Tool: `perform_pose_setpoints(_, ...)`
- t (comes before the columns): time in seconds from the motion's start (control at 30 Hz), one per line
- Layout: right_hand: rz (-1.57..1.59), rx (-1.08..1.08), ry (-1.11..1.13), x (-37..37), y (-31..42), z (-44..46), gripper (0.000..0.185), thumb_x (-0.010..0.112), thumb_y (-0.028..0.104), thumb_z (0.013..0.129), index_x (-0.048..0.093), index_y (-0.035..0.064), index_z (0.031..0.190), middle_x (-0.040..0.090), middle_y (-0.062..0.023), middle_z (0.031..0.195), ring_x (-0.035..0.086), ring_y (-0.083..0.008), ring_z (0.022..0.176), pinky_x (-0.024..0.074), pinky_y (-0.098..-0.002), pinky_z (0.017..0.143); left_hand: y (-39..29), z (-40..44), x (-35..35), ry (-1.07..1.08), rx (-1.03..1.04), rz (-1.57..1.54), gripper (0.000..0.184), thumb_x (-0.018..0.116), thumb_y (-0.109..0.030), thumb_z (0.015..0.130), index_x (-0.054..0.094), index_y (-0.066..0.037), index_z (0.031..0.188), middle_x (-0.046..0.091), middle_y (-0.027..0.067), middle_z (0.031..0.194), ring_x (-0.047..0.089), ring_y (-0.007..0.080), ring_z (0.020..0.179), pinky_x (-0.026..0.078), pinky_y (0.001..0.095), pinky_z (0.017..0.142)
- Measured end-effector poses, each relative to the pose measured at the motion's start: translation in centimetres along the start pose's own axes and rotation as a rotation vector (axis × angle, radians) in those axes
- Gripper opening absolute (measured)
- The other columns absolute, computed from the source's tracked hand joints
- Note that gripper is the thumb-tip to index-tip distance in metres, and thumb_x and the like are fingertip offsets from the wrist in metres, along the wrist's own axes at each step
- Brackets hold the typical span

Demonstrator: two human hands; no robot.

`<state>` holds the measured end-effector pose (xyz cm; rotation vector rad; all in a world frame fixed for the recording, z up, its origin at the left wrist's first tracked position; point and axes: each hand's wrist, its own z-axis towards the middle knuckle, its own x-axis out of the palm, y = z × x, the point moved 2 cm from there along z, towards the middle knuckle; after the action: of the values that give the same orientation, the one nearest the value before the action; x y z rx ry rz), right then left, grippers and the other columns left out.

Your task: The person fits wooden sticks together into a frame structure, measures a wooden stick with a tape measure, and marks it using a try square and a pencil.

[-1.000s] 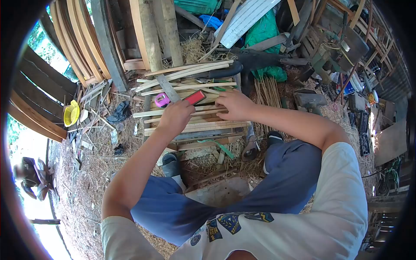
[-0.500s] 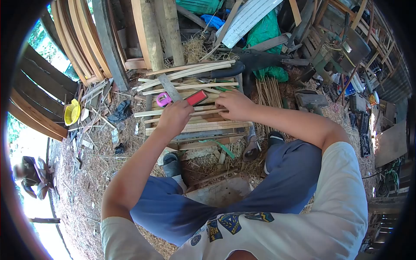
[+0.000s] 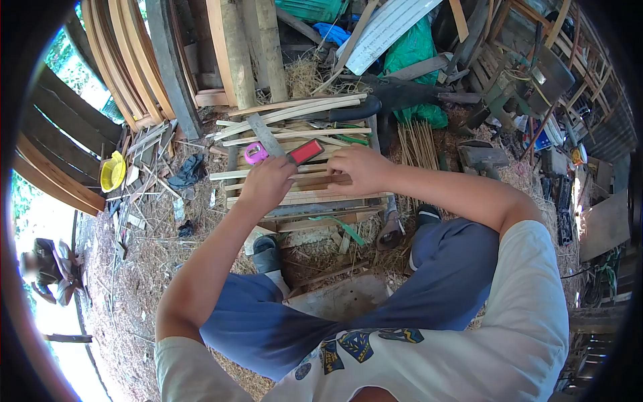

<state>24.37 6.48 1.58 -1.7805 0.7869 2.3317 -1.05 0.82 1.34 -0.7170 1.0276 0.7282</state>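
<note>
Both my hands work low over a slatted wooden stand. My left hand (image 3: 269,179) has its fingers closed at the left end of a thin wooden strip (image 3: 315,181), beside the try square. My right hand (image 3: 360,170) pinches the strip's right end, where a darker brown piece shows under the fingers. The try square, with its metal blade (image 3: 266,136) and red handle (image 3: 306,151), lies just beyond my left hand. Touching its blade is a pink tape measure (image 3: 255,153). Fingertips are partly hidden, so the exact grip is unclear.
Several pale wood strips (image 3: 295,114) lie across the stand, with green-handled pliers (image 3: 348,126) among them. Thin sticks (image 3: 418,144) stand bundled at right. A yellow container (image 3: 112,171) sits at far left, near scrap wood. A person (image 3: 50,271) is at the left edge.
My right hand has shifted slightly left and toward me, and more of the brown wood under it shows. My left hand stays nearly in place. The try square and tape measure rest as before.
</note>
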Motion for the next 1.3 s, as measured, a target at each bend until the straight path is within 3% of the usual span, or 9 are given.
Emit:
perform_pose_setpoints(0.17,-0.034,-0.018,0.149,0.9,0.8,-0.3,0.041,0.078,0.044,0.083,0.064,0.0068,0.094,0.065,-0.0121,0.096,0.066,-0.0336,0.092,0.052,-0.048,0.08,0.3,-0.5,-0.2,0.01,-0.007,-0.018,0.018,0.075,-0.011,0.084,0.069,-0.009,0.101,0.063,0.0091,0.095,0.064,0.0331,0.093,0.053,0.0451,0.081)
perform_pose_setpoints(0.37,-0.091,-0.102,0.13,2.2,0.3,-0.7,0.04,0.076,0.042,0.083,0.065,0.0062,0.096,0.066,-0.0123,0.097,0.066,-0.0349,0.094,0.0528,-0.0484,0.082,0.2,-0.8,-0.7,-0.002,-0.022,-0.024,0.013,0.072,-0.012,0.086,0.069,-0.009,0.098,0.064,0.0095,0.093,0.065,0.0337,0.092,0.053,0.0458,0.08)
perform_pose_setpoints(0.57,-0.086,-0.034,0.126,2.7,0.9,-1.0,0.035,0.074,0.036,0.084,0.065,0.004,0.095,0.065,-0.0139,0.095,0.066,-0.0363,0.094,0.053,-0.049,0.083,0.4,-0.2,-1.5,-0.044,-0.044,-0.02,0.008,0.07,-0.013,0.089,0.07,-0.007,0.094,0.065,0.0114,0.093,0.066,0.0342,0.092,0.054,0.0459,0.081)
perform_pose_setpoints(0.77,-0.006,0.005,0.035,1.3,1.0,-1.4,0.034,0.07,0.033,0.088,0.062,0.0038,0.103,0.064,-0.0148,0.104,0.067,-0.0366,0.094,0.0537,-0.0492,0.081,-0.1,1.6,-4.6,-0.2,-0.094,-0.036,0.008,0.069,-0.011,0.091,0.071,-0.005,0.096,0.065,0.0127,0.091,0.064,0.0362,0.09,0.05,0.0477,0.082)
perform_pose_setpoints(1.0,0.22,0.243,-0.232,-0.7,-0.1,-2.9,0.036,0.07,0.029,0.092,0.057,0.0013,0.11,0.061,-0.0168,0.104,0.065,-0.0378,0.091,0.0522,-0.0452,0.079,-1.9,3.5,-9.4,-0.646,-0.07,0.066,0.012,0.069,-0.012,0.093,0.067,-0.003,0.101,0.063,0.0135,0.099,0.059,0.0365,0.095,0.046,0.0465,0.085)
perform_pose_setpoints(1.17,0.367,0.375,-0.406,-1.8,0.2,-2.9,0.034,0.071,0.023,0.094,0.055,-0.0006,0.111,0.061,-0.0194,0.099,0.062,-0.0365,0.088,0.0502,-0.044,0.078,-2.2,4.7,-7.1,-0.77,-0.177,-0.023,0.024,0.068,-0.013,0.094,0.059,0.001,0.111,0.059,0.0159,0.101,0.055,0.0385,0.096,0.043,0.0465,0.091)
perform_pose_setpoints(1.2,0.363,0.354,-0.428,-1.9,0.4,-2.9,0.034,0.072,0.023,0.094,0.055,-0.0007,0.111,0.061,-0.0193,0.099,0.062,-0.0363,0.088,0.0503,-0.0439,0.079,-1.9,4.9,-6.0,-0.776,-0.237,-0.012,0.029,0.069,-0.018,0.097,0.057,0.002,0.114,0.06,0.0162,0.107,0.059,0.0325,0.096,0.047,0.0438,0.09)
perform_pose_setpoints(1.3,0.355,0.301,-0.49,-1.8,0.9,-2.6,0.035,0.072,0.023,0.095,0.054,-0.0009,0.113,0.061,-0.0193,0.1,0.062,-0.0359,0.089,0.0506,-0.0436,0.079,-1.4,6.6,-2.9,-0.726,-0.507,-0.662,0.035,0.07,-0.025,0.1,0.057,0.004,0.113,0.063,0.0143,0.104,0.062,0.0235,0.094,0.051,0.0407,0.087)
